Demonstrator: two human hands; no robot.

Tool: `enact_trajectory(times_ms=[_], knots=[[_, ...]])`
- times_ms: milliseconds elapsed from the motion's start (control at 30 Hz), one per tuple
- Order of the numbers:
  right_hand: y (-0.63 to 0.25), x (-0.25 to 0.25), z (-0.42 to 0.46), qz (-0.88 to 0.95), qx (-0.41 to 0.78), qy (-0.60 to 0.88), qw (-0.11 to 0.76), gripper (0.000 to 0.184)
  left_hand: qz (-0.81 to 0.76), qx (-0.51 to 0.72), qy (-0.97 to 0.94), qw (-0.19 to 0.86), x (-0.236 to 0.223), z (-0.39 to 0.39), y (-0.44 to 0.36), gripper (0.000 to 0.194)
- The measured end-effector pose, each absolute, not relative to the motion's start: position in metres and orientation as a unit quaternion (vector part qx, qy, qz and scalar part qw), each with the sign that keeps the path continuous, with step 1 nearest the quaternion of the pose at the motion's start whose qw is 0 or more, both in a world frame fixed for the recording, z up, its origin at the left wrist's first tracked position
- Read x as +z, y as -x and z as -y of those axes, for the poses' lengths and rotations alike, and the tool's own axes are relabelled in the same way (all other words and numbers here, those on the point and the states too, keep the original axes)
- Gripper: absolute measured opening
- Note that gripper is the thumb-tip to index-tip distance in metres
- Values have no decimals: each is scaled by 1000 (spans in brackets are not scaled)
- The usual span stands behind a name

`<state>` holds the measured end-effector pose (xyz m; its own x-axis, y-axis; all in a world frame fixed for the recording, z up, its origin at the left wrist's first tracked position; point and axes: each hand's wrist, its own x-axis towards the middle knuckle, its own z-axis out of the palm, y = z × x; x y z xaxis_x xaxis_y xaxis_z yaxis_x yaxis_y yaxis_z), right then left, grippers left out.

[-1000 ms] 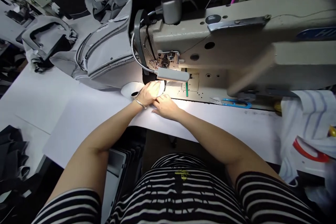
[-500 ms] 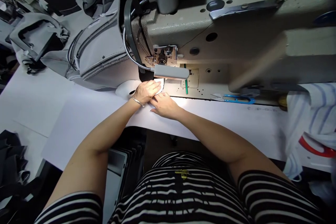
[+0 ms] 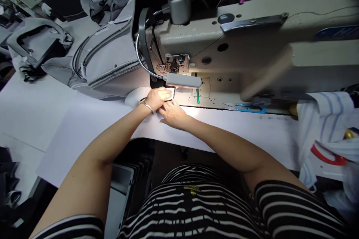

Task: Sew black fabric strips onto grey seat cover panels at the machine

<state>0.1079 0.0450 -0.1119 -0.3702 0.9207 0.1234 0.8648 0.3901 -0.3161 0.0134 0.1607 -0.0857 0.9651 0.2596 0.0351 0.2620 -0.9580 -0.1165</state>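
Note:
Under the lit lamp head (image 3: 183, 80) of a sewing machine (image 3: 179, 37), a small white fabric piece (image 3: 170, 92) with a dark edge lies by the needle area. My left hand (image 3: 157, 99), with a bracelet at the wrist, presses on this piece, fingers close together. Just in front, my right hand (image 3: 174, 115) has its fingertips at the near edge of the piece, partly tucked beneath the left hand. Left of my left wrist, a rounded white part (image 3: 136, 96) sticks out; whether it joins the piece is hidden. The needle tip is hidden behind the lamp.
Grey sewn bag parts (image 3: 112, 59) are heaped left of the machine. A green strip (image 3: 198, 91) lies on the machine bed. Blue thread snips (image 3: 250, 108) rest to the right, near a striped cloth (image 3: 322, 119) and a red-handled tool (image 3: 327, 155). White sheeting (image 3: 224, 127) covers the table's front.
The view has shifted slightly, so the machine sits a little lower in it. Both hands stay at the white piece, whose visible part now looks straighter-edged beyond the left fingertips.

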Motion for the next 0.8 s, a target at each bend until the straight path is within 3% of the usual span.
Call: enact_trajectory(times_ms=[133, 300, 800], knots=[[-90, -109, -48, 768, 111, 606, 176, 26, 154, 40, 986, 48, -79, -164, -19, 20], [-84, -110, -49, 702, 182, 650, 226, 31, 164, 73, 982, 56, -74, -163, -23, 25], [-89, -119, -47, 751, 118, 624, 180, 31, 112, 69, 987, 94, -87, -160, -15, 27]])
